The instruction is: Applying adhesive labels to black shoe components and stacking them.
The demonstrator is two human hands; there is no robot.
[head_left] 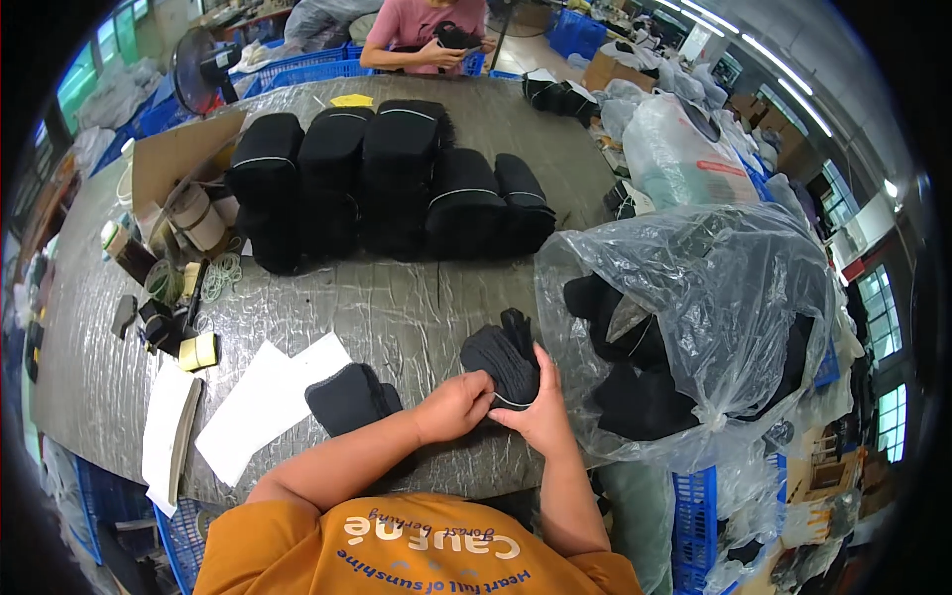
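A thick bundle of black fabric pieces lies on the table in front of me. A thin pale rubber band runs across its near end. My left hand is closed at the bundle's near left side, its thumb and finger pinched at the band. With fingers along the right side and thumb at the near end, my right hand grips the bundle. Left of my left hand, a smaller stack of black fabric pieces rests partly over white paper sheets.
Banded black stacks stand in a row toward the back. At right, a clear plastic bag holds more black pieces. A cardboard box, string and a yellow pad sit left. Across the table, another person handles black pieces.
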